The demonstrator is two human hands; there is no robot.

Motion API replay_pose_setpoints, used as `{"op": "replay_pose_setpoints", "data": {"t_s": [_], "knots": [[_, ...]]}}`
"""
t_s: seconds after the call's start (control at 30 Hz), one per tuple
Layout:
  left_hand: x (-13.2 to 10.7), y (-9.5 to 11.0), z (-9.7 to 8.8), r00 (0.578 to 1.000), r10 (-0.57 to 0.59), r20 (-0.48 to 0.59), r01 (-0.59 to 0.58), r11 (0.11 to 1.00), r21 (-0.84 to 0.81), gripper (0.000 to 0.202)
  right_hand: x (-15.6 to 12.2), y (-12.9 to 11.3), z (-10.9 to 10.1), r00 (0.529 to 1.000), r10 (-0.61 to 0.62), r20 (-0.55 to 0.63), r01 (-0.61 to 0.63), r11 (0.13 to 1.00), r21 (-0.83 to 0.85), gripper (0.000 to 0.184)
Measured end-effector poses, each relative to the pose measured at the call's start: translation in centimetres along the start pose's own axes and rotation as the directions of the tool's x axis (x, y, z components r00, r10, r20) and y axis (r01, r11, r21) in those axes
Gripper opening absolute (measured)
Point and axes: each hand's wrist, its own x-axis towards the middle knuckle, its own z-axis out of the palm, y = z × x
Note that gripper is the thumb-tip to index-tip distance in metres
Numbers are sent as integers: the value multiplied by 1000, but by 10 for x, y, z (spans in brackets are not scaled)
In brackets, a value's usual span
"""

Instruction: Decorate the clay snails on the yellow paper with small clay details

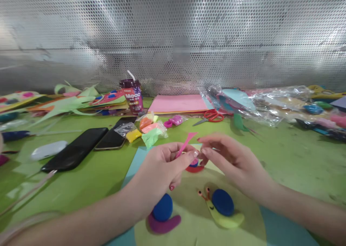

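Note:
My left hand (169, 166) is closed around a pink plastic clay tool (186, 143), whose flared end points up and to the right. Close beside its fingertips is my right hand (232, 159), thumb and fingers drawn together; whatever they may pinch is too small to make out. Beneath the hands, partly hidden, lies a red clay piece (195, 169) with blue and pink on top. A yellow clay snail (225, 219) with a blue shell and eye stalks lies nearer me. To its left, a purple clay body (164, 224) carries a blue disc (163, 207), partly covered by my left wrist.
The clay pieces lie on a light-blue and yellow-green paper sheet (189, 235). Farther back are red-handled scissors (213, 116), bagged clay (152, 127), pink paper (178, 103) and a purple cup (132, 96). Phones (77, 148) lie left; plastic wrappers (270, 102) lie right.

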Motion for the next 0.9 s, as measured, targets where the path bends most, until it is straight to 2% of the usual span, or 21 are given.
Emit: {"op": "replay_pose_setpoints", "data": {"t_s": [0.07, 0.17, 0.33, 0.9], "knots": [[-1, 0, 1, 1000, -13, -9, 13, 1000, 27, 17, -2, -1, 0, 992, -129, 9, 129, 979, -156, 14], [-2, 1, 1, 999, -17, -29, 20, 996, 89, 19, -5, -3, 2, 978, -206, 39, 210, 948, -240, 13], [-2, 2, 1, 1000, 7, -24, -3, 987, 161, 22, -5, -6, 4, 980, -193, 39, 197, 956, -219, 16], [-2, 1, -1, 1000, 4, 23, -5, 999, 42, 17, -8, -5, 2, 979, -189, 78, 199, 967, -157, 18]]}}
